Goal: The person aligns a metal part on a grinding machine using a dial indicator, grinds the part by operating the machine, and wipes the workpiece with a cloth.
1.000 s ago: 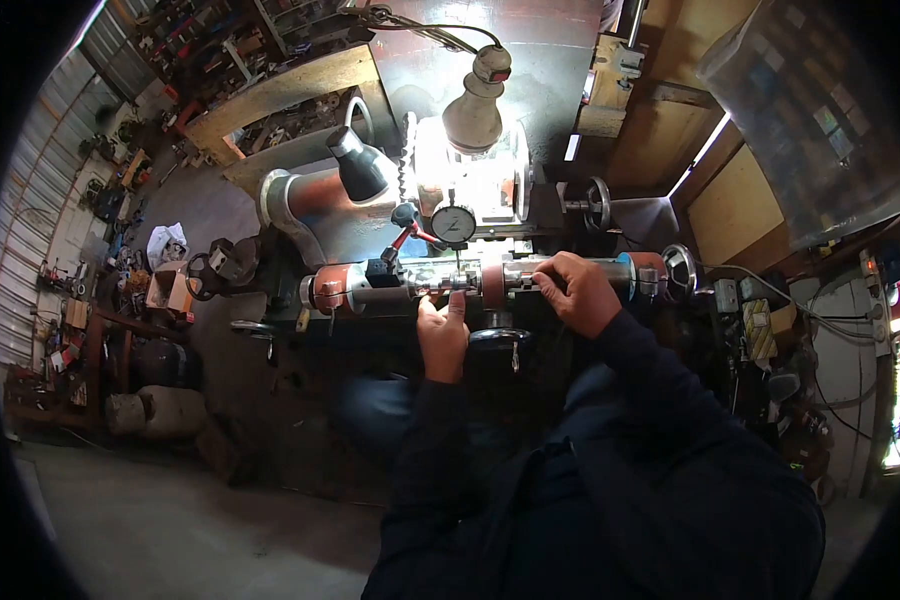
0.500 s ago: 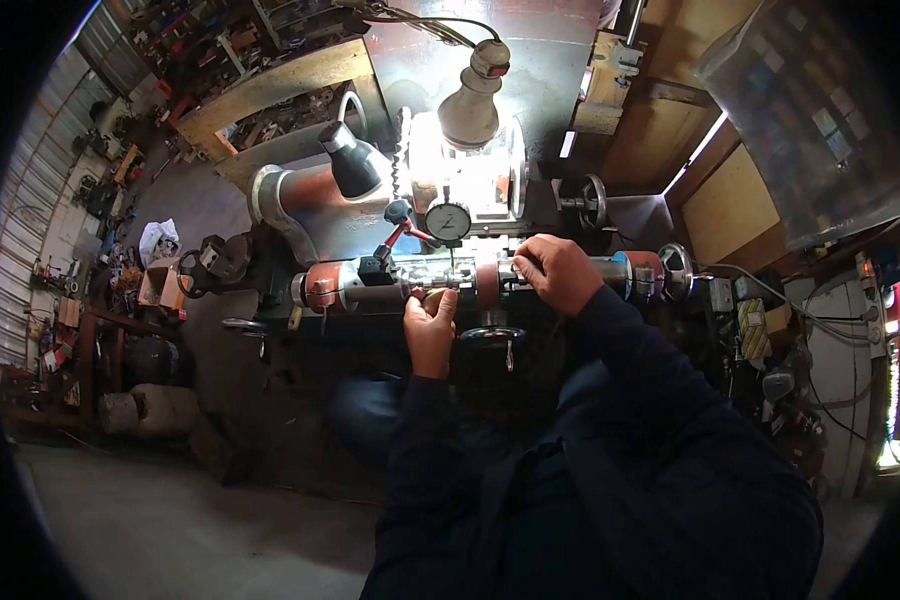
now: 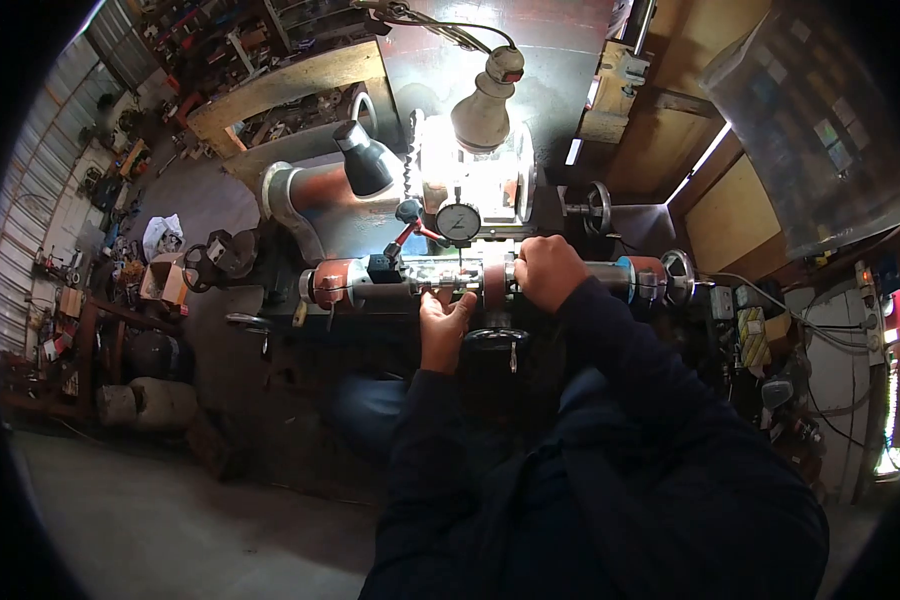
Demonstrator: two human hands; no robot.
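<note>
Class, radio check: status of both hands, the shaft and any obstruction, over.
Left hand at the shaft, right hand curled beside the red collar; grips unclear. Shaft partly hidden. Dial gauge close above, possible obstruction.

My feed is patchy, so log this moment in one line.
left hand: at shiny part below dial gauge | right hand: beside reddish collar | dial reading: too small to tell
</note>
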